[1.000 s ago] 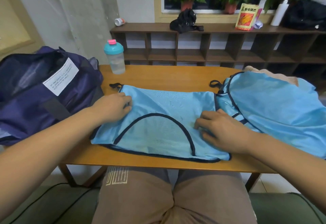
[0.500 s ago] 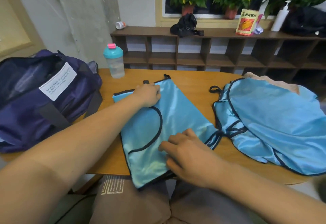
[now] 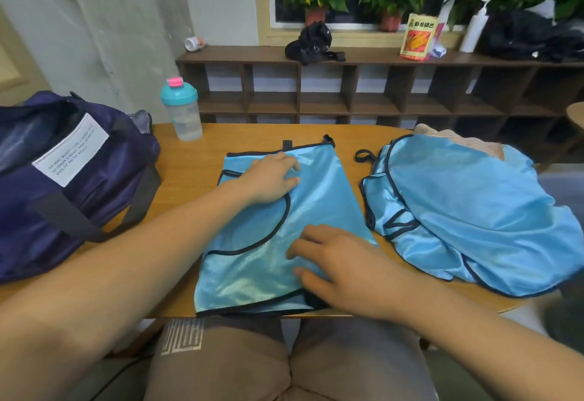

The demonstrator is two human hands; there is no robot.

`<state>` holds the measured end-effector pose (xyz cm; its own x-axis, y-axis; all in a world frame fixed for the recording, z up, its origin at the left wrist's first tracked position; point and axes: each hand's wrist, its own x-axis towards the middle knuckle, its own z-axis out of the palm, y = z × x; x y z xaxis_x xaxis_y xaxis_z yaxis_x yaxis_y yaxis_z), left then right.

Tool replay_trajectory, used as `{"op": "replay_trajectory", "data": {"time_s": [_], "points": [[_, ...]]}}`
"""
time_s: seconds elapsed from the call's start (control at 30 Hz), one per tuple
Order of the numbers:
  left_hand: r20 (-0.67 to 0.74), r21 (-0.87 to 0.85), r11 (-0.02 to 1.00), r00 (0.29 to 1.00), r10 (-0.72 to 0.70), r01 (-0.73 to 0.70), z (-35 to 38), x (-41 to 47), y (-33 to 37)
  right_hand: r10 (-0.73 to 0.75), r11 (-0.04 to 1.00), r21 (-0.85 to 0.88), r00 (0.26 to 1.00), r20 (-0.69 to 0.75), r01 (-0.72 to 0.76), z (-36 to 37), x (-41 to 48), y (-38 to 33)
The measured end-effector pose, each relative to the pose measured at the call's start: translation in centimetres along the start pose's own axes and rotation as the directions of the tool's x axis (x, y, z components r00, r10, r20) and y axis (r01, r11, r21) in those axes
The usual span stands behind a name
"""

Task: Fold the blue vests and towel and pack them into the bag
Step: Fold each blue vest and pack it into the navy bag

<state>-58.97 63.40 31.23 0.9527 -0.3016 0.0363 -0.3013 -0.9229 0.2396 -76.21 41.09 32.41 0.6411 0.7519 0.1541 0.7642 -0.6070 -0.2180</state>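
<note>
While the folded vest (image 3: 303,211) lies lengthwise on the desk (image 3: 189,163) with its near hem at the desk's front edge, both hands press flat on it, so the step reads as smoothing before the next fold. Right hand (image 3: 341,271) sits on the near right part, fingers (image 3: 305,247) spread and open, gripping nothing; left hand (image 3: 271,179) lies further up near the top edge, fingers likewise extended flat on the fabric. To do it well, judgement: hold one palm as anchor, sweep the other outward to push air and wrinkles out, line up the dark trim edges, then fold far end toward near end; fabric looks slick and shiny, likely to slide on the wood. Just right, apart from this vest, a loose heap of blue vests (image 3: 474,211) waits unfolded, with what looks like a beige towel (image 3: 458,141) peeking out behind. Left, the navy bag (image 3: 79,179) sits on the desk's end, whether anything is packed cannot be told. Farther back stands a shaker bottle (image 3: 181,109).
</note>
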Motion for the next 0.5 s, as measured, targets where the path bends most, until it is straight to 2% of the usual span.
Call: {"op": "replay_trajectory", "data": {"time_s": [0.2, 0.33, 0.5], "points": [[-0.064, -0.096, 0.983, 0.986, 0.151, -0.157, -1.3, -7.4, 0.9, 0.027, 0.999, 0.039, 0.998, -0.059, -0.025, -1.4, -3.8, 3.4], [-0.037, -0.173, 0.947, 0.962, 0.27, -0.272, -1.6, -13.0, 2.8, -0.009, 1.0, 0.025, 0.995, -0.099, 0.011, -1.3, -5.6, 3.8], [0.05, -0.216, 0.922, 0.94, 0.339, -0.321, -1.3, -18.7, 4.6, -0.057, 0.997, -0.062, 0.989, -0.139, 0.049, -0.7, -6.9, 3.8]]}}
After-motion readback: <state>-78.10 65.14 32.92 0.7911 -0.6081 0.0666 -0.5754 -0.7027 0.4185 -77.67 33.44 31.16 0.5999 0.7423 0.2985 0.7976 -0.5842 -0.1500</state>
